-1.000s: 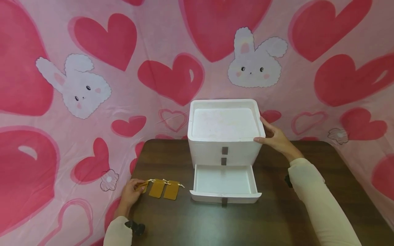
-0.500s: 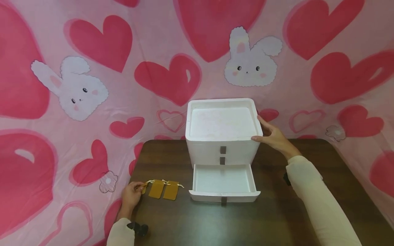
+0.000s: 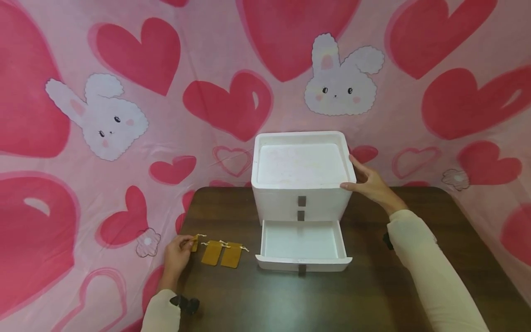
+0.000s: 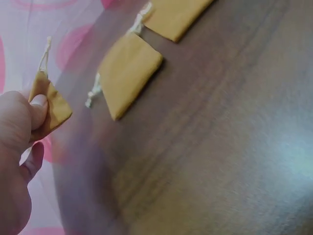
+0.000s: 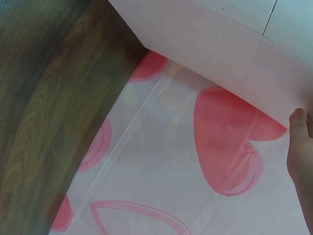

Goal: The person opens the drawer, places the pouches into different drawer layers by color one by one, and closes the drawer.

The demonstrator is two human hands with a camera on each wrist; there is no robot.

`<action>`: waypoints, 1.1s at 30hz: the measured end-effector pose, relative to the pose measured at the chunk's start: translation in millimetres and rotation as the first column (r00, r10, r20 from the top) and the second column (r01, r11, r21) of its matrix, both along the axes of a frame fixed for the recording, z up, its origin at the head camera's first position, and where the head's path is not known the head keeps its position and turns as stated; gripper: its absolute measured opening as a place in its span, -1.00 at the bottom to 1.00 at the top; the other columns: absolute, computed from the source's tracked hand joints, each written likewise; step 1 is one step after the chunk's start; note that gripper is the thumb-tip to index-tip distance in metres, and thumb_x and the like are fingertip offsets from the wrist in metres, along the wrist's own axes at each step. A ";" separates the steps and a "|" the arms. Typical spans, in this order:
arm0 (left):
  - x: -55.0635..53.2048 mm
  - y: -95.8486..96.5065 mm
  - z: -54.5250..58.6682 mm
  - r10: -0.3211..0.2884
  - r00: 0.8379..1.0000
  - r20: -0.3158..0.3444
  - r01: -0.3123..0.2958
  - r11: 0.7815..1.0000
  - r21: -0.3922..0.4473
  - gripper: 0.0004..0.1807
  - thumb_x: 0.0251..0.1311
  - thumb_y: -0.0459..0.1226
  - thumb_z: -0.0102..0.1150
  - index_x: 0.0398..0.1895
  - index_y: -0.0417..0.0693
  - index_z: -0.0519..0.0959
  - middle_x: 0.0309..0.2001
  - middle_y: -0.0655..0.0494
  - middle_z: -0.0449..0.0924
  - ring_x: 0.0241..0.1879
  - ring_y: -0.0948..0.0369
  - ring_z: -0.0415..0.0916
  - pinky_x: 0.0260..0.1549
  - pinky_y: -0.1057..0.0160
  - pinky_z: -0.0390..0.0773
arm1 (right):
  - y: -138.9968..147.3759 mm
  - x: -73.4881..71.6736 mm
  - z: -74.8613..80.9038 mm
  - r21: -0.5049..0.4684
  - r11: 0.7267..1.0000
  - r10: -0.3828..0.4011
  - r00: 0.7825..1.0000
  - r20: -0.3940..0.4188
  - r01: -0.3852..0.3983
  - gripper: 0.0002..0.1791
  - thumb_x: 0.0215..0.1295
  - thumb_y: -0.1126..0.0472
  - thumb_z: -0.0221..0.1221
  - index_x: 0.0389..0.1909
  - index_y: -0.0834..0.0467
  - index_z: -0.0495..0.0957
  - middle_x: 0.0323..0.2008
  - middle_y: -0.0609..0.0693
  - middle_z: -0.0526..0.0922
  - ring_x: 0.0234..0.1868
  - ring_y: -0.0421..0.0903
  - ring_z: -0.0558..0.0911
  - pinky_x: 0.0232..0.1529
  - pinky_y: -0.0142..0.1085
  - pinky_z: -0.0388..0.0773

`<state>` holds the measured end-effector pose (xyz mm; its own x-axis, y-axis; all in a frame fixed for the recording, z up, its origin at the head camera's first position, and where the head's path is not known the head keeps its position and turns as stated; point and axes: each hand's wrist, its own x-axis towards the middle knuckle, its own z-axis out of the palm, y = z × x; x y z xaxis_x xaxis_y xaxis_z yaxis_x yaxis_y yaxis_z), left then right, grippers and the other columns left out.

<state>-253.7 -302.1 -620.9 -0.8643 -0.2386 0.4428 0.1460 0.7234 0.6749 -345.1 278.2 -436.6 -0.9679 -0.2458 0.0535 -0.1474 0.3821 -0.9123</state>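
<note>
L hand [image 3: 177, 254] pinches mustard pouch [image 4: 58, 110] & R hand [image 3: 371, 185], thumb & fingers apart, touches R side of wht drawer unit [image 3: 280, 203].

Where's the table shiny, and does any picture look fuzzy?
Head view: pale shine on the table, in front of the open drawer; left wrist view: bluish-white glare near the right edge, table's grain a bit smeared; right wrist view: table dim, printed hearts fairly crisp.

Held pouch [image 4: 57, 110] partly hidden by the left hand [image 3: 177, 253]
</note>
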 end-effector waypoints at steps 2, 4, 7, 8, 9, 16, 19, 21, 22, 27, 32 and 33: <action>-3.1 2.2 5.6 -0.016 0.999 -0.028 0.016 1.000 -0.005 -0.85 0.00 -0.64 0.33 -0.37 -0.33 0.72 -0.39 -0.20 0.70 -0.43 0.39 0.49 -0.40 0.64 0.39 | 0.5 -0.2 2.1 0.004 1.000 0.000 1.000 0.003 0.000 0.07 0.31 0.26 0.33 0.63 -0.08 -0.18 0.64 0.14 -0.02 0.52 0.30 0.26 0.08 -0.64 0.49; -5.9 4.6 11.8 -0.029 0.998 -0.050 0.029 1.000 -0.004 -0.85 0.00 -0.64 0.33 -0.37 -0.34 0.72 -0.39 -0.18 0.70 -0.44 0.37 0.48 -0.41 0.63 0.38 | 0.3 -1.3 4.0 0.006 1.000 0.006 1.000 -0.005 -0.006 0.07 0.30 0.26 0.33 0.63 -0.08 -0.17 0.64 0.15 -0.03 0.52 0.32 0.26 0.11 -0.61 0.49; -10.2 7.7 20.4 -0.049 0.996 -0.073 0.050 0.999 0.001 -0.85 0.01 -0.65 0.32 -0.37 -0.34 0.72 -0.38 -0.17 0.71 -0.43 0.38 0.48 -0.40 0.65 0.38 | 0.4 -2.5 6.0 0.008 1.000 0.013 1.000 -0.016 -0.013 0.07 0.30 0.27 0.34 0.63 -0.06 -0.17 0.64 0.15 -0.04 0.53 0.32 0.24 0.15 -0.58 0.47; -11.5 8.8 23.2 -0.058 0.996 -0.073 0.059 0.998 0.012 -0.85 0.02 -0.65 0.32 -0.36 -0.34 0.72 -0.38 -0.17 0.71 -0.42 0.39 0.49 -0.39 0.66 0.38 | 0.6 -2.8 6.2 0.010 1.000 0.015 1.000 -0.021 -0.015 0.07 0.29 0.28 0.34 0.63 -0.05 -0.17 0.65 0.15 -0.04 0.54 0.32 0.23 0.17 -0.57 0.47; -12.7 10.2 26.2 -0.066 0.995 -0.076 0.067 0.998 0.021 -0.85 0.03 -0.65 0.32 -0.36 -0.34 0.72 -0.37 -0.17 0.71 -0.41 0.39 0.50 -0.38 0.67 0.39 | 0.7 -2.8 6.3 0.011 1.000 0.014 1.000 -0.023 -0.014 0.08 0.29 0.29 0.34 0.63 -0.04 -0.16 0.64 0.14 -0.04 0.54 0.32 0.22 0.19 -0.54 0.46; -19.9 26.8 51.0 -0.135 0.984 -0.115 0.144 0.987 0.069 -0.81 0.00 -0.68 0.32 -0.35 -0.35 0.73 -0.36 -0.20 0.70 -0.37 0.51 0.47 -0.34 0.69 0.42 | 1.1 0.0 2.2 -0.005 1.000 0.001 0.999 -0.039 -0.001 0.07 0.27 0.32 0.35 0.63 0.03 -0.14 0.62 0.18 0.02 0.51 0.33 0.25 0.09 -0.67 0.46; -20.6 36.4 63.6 -0.166 0.979 -0.117 0.171 0.984 0.039 -0.79 -0.03 -0.68 0.34 -0.35 -0.31 0.73 -0.34 -0.18 0.70 -0.36 0.50 0.45 -0.36 0.65 0.41 | 1.4 0.3 0.5 -0.001 1.000 -0.003 0.999 -0.038 0.003 0.07 0.27 0.32 0.35 0.63 0.02 -0.13 0.62 0.19 0.03 0.50 0.35 0.28 0.07 -0.66 0.48; -20.8 43.0 71.2 -0.193 0.974 -0.117 0.198 0.980 0.027 -0.77 -0.04 -0.67 0.36 -0.35 -0.28 0.74 -0.34 -0.16 0.70 -0.35 0.49 0.46 -0.36 0.64 0.41 | 1.6 0.4 -0.2 0.008 1.000 -0.006 0.999 -0.036 0.006 0.07 0.27 0.30 0.35 0.63 0.01 -0.13 0.62 0.18 0.02 0.50 0.34 0.28 0.05 -0.67 0.49; -20.9 46.3 74.4 -0.209 0.971 -0.115 0.213 0.977 0.024 -0.77 -0.04 -0.68 0.36 -0.35 -0.28 0.74 -0.33 -0.16 0.70 -0.34 0.47 0.47 -0.36 0.65 0.42 | 1.6 0.5 -0.4 0.013 1.000 -0.008 0.999 -0.033 0.008 0.07 0.28 0.29 0.35 0.63 0.01 -0.14 0.63 0.17 0.01 0.50 0.33 0.28 0.04 -0.68 0.49; -19.0 64.8 90.8 -0.264 0.961 -0.085 0.270 0.961 0.059 -0.80 0.00 -0.66 0.36 -0.33 -0.30 0.74 -0.32 -0.16 0.70 -0.32 0.26 0.60 -0.30 0.69 0.49 | 1.1 1.4 -0.5 0.016 1.000 -0.004 1.000 -0.026 0.005 0.07 0.28 0.28 0.35 0.63 -0.01 -0.14 0.63 0.15 -0.01 0.53 0.32 0.24 0.08 -0.66 0.48; -16.4 83.6 103.6 -0.322 0.946 -0.031 0.323 0.938 0.124 -0.83 0.06 -0.62 0.35 -0.31 -0.29 0.74 -0.29 -0.14 0.71 -0.31 0.29 0.62 -0.27 0.65 0.55 | 0.5 2.1 -0.1 0.035 0.999 -0.008 1.000 -0.023 0.009 0.07 0.29 0.25 0.36 0.63 -0.03 -0.14 0.64 0.13 -0.01 0.56 0.29 0.21 0.16 -0.58 0.46; -16.6 86.9 105.1 -0.333 0.943 -0.024 0.333 0.932 0.142 -0.83 0.07 -0.62 0.34 -0.31 -0.28 0.74 -0.28 -0.13 0.71 -0.30 0.32 0.61 -0.26 0.64 0.56 | 0.4 2.1 0.1 0.041 0.999 -0.011 1.000 -0.022 0.012 0.07 0.29 0.24 0.36 0.63 -0.04 -0.15 0.64 0.12 -0.01 0.56 0.27 0.21 0.18 -0.56 0.46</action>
